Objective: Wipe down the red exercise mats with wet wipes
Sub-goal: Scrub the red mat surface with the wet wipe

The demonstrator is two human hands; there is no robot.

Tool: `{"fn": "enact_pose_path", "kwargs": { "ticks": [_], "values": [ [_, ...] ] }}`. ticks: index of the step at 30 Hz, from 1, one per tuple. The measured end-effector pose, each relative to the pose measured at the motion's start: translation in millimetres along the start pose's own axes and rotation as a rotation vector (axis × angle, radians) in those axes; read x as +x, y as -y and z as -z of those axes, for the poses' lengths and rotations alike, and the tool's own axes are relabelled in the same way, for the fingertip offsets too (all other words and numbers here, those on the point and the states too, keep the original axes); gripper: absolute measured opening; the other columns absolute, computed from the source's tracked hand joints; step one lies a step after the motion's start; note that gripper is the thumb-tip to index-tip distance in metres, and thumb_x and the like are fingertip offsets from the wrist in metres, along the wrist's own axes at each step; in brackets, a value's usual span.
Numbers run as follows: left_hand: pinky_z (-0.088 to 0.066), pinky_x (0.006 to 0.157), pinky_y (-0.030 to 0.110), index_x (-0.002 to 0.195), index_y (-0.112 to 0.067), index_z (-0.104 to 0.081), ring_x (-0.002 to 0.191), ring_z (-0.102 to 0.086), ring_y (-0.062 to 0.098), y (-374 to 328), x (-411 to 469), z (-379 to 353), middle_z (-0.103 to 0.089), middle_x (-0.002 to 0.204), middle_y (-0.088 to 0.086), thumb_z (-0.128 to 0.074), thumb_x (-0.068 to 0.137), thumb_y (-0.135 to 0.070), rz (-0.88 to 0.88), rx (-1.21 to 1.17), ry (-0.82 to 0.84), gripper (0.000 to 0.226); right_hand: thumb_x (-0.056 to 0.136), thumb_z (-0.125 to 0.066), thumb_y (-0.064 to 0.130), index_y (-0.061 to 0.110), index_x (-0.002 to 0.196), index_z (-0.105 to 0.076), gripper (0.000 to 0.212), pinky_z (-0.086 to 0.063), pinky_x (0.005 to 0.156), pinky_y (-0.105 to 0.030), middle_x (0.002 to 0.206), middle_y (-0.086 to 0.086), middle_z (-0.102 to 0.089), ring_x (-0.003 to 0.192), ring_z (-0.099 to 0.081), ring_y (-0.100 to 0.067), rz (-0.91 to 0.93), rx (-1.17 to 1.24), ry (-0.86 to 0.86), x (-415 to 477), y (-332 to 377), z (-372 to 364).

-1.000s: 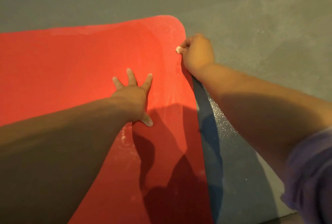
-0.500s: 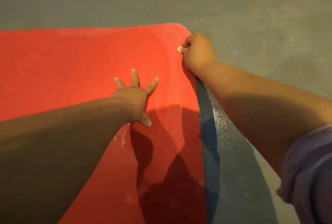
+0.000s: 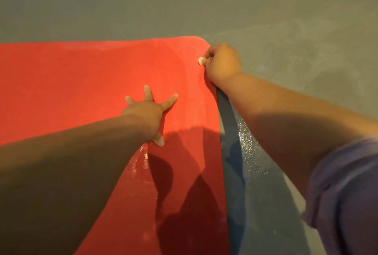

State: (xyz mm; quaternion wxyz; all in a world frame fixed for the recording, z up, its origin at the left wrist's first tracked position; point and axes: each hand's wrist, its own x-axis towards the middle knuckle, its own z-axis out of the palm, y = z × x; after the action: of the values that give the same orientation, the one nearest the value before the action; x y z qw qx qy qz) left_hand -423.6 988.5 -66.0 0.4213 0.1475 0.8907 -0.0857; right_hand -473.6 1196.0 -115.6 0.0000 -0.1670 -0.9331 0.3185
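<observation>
A red exercise mat [image 3: 81, 82] lies flat on the floor and fills the left and middle of the view, its rounded far corner at upper centre. My left hand [image 3: 148, 111] presses flat on the mat with its fingers spread. My right hand [image 3: 222, 63] is at the mat's right edge, just below that corner, and grips a small wadded white wet wipe [image 3: 201, 60] of which only a tip shows past the fingers. Wet streaks shine on the mat beside my left forearm.
Grey concrete floor [image 3: 204, 5] surrounds the mat at the back and right. A wet, glistening patch of floor [image 3: 248, 148] lies along the mat's right edge, under my right forearm. My arms throw dark shadows on the near part of the mat.
The view has tilted, so the mat's corner and both hands sit lower in the frame. My right hand has crept slightly nearer the corner along the edge. My left hand stays pressed flat.
</observation>
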Motion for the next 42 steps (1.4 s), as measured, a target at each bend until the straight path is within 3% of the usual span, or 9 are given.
{"fn": "enact_pose_path", "kwargs": {
  "ticks": [3,6,9,14,20,23,30,38,42],
  "values": [
    [-0.038,0.102,0.059,0.138,-0.062,0.015,0.136,0.004,0.060,1.4,0.8,0.7,0.032,0.153,0.010,-0.086,0.067,-0.032,-0.004,-0.001,0.000,0.127,0.091,-0.059,0.018,0.007,0.094,-0.070,0.016,-0.040,0.081,-0.031,0.103,-0.013,-0.061,0.093,-0.059,-0.028,0.025,-0.022,-0.063,-39.9,-7.0,-8.1],
    [-0.036,0.101,0.059,0.137,-0.063,0.014,0.136,0.007,0.060,1.2,3.0,-1.6,0.034,0.152,0.009,-0.086,0.067,-0.030,-0.006,-0.016,0.008,0.127,0.088,-0.061,0.013,0.010,0.089,-0.073,0.012,-0.041,0.078,-0.022,0.097,-0.006,-0.059,0.085,-0.058,-0.020,0.066,0.045,-0.082,-75.2,-18.2,-10.7],
    [-0.036,0.103,0.060,0.136,-0.063,0.015,0.136,0.008,0.060,2.4,6.2,-2.1,0.036,0.151,0.010,-0.086,0.067,-0.029,-0.010,-0.035,0.018,0.127,0.086,-0.065,0.022,0.011,0.087,-0.073,0.013,-0.034,0.068,-0.019,0.094,-0.009,-0.063,0.077,-0.055,-0.018,-0.008,0.038,-0.096,-34.7,-13.1,-7.9],
    [-0.035,0.103,0.060,0.136,-0.063,0.017,0.134,0.009,0.061,2.2,8.2,2.1,0.040,0.148,0.011,-0.086,0.067,-0.027,-0.016,-0.030,0.037,0.129,0.086,-0.065,0.021,0.008,0.092,-0.073,0.016,-0.041,0.068,-0.024,0.094,-0.013,-0.071,0.080,-0.061,-0.024,-0.142,0.049,-0.101,35.9,0.1,-1.2],
    [-0.035,0.103,0.061,0.135,-0.063,0.017,0.133,0.010,0.063,2.7,11.9,5.5,0.042,0.146,0.013,-0.088,0.064,-0.026,-0.012,-0.042,0.058,0.132,0.086,-0.061,0.013,0.007,0.085,-0.072,0.012,-0.040,0.078,-0.030,0.093,-0.011,-0.064,0.089,-0.059,-0.028,0.096,-0.003,-0.139,-25.3,-3.5,-14.3],
    [-0.037,0.102,0.060,0.134,-0.064,0.017,0.133,0.011,0.063,1.8,12.9,4.2,0.043,0.146,0.012,-0.088,0.064,-0.024,-0.023,-0.054,0.059,0.132,0.087,-0.062,0.016,0.010,0.090,-0.074,0.013,-0.039,0.079,-0.027,0.098,-0.010,-0.064,0.090,-0.060,-0.026,0.053,0.033,-0.150,-12.5,-3.0,-15.9],
    [-0.036,0.102,0.061,0.133,-0.065,0.018,0.133,0.013,0.062,1.3,12.3,9.6,0.046,0.145,0.011,-0.087,0.065,-0.023,-0.009,-0.075,0.072,0.132,0.089,-0.061,0.021,0.009,0.101,-0.073,0.021,-0.049,0.085,-0.030,0.104,-0.013,-0.070,0.100,-0.064,-0.028,-0.093,-0.016,-0.057,62.0,15.9,-3.4],
    [-0.033,0.103,0.063,0.134,-0.066,0.015,0.132,0.017,0.062,3.3,7.6,11.7,0.046,0.144,0.009,-0.086,0.066,-0.020,-0.009,-0.086,0.085,0.130,0.087,-0.056,0.005,0.007,0.098,-0.072,0.020,-0.042,0.084,-0.032,0.101,-0.014,-0.062,0.096,-0.058,-0.032,0.206,-0.101,-0.014,-21.6,19.6,-13.5],
    [-0.034,0.103,0.063,0.133,-0.066,0.017,0.131,0.011,0.065,3.2,10.1,15.8,0.042,0.147,0.011,-0.087,0.065,-0.025,0.005,-0.037,0.077,0.130,0.081,-0.058,0.003,0.009,0.091,-0.072,0.018,-0.046,0.076,-0.027,0.097,-0.009,-0.066,0.089,-0.062,-0.026,0.099,-0.078,0.115,-17.7,27.6,1.6]
  ]
}}
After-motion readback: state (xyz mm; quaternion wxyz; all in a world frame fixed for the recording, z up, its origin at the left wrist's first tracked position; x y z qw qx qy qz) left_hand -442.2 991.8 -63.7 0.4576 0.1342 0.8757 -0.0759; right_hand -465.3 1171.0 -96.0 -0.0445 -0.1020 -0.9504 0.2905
